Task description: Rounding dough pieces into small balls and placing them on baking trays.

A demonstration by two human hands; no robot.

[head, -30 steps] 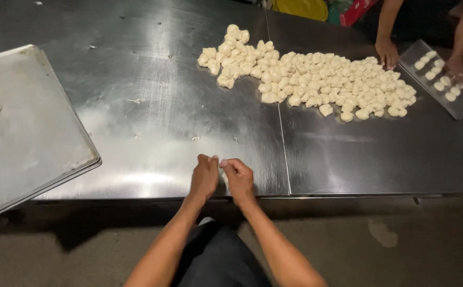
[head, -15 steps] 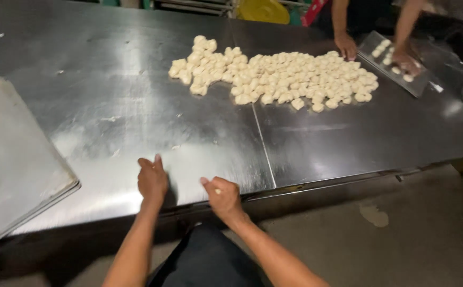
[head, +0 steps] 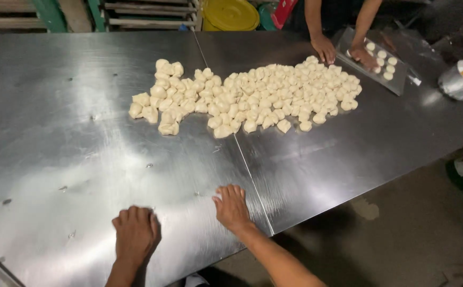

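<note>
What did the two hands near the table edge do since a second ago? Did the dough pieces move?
A second ago the left hand and right hand were pinched together at the edge of the steel table. Now they lie apart, palms down on the metal; whether anything is under them cannot be seen. The pile of dough pieces stayed put, and another person's hands remain by the small tray at the far side.

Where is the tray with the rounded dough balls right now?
In the head view, the tray lies at the table's far right edge, right of the dough-piece pile, under a co-worker's hand.
</note>
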